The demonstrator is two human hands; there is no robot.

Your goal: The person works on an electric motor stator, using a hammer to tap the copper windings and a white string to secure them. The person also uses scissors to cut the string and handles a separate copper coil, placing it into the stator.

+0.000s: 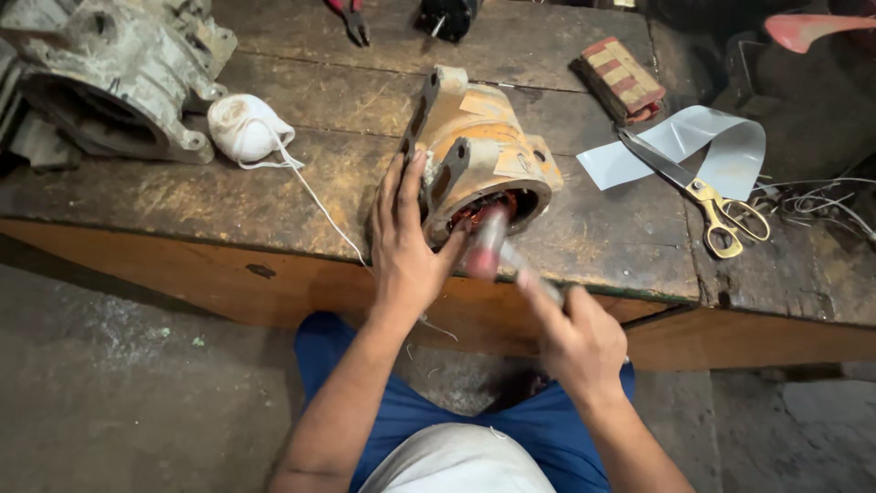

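A: Left hand?
B: Laid flat against the near left side of the orange motor housing, fingers spread upward, thumb hooked toward the open end. Bracing rather than clasping; not curled closed.

A: Housing position?
B: Tipped on its side on the wooden workbench, close to the front edge, open end facing down toward the camera. Copper windings visible inside the opening.

A: Right hand?
B: Fist wrapped tight around the handle of a hammer. Hammer head blurred, right at the mouth of the housing; contact with the windings impossible to judge from the blur.

A: Surroundings, left of bench?
B: Grey metal casing at the far left corner. White wad of cloth just beside it, white string trailing from the wad toward the front edge.

A: Right of bench?
B: Gold-handled scissors lying across a curled grey strip of sheet. Striped red-and-tan block behind those. Red-handled pliers at the far edge, partly cut off.

A: Below?
B: Blue trousers at bottom of view, concrete floor beneath.
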